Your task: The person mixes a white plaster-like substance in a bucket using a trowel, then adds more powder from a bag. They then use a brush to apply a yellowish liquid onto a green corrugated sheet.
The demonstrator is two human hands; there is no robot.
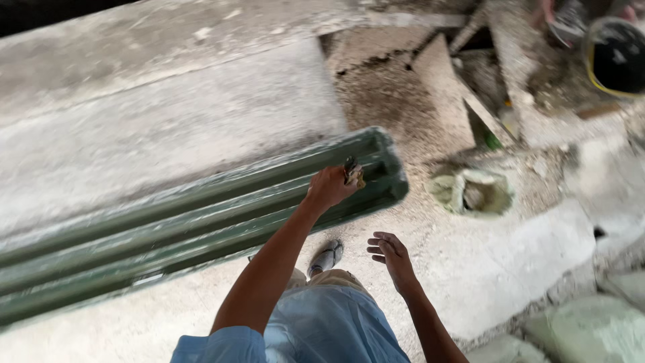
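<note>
A long dark green grooved beam (201, 215) lies across the concrete ground from the left edge to the centre. My left hand (329, 188) is closed around a small paintbrush (354, 173), whose bristles rest on the beam's right end. My right hand (390, 259) hangs free below it, fingers apart and holding nothing, above the pale ground. My shoe (327, 257) stands just below the beam's end.
A small round container smeared with green paint (474, 191) sits on the ground to the right of the beam. A yellow-rimmed black bucket (615, 57) is at the top right, beside wooden planks (470, 101) and rubble. A raised concrete slab (168, 114) runs behind the beam.
</note>
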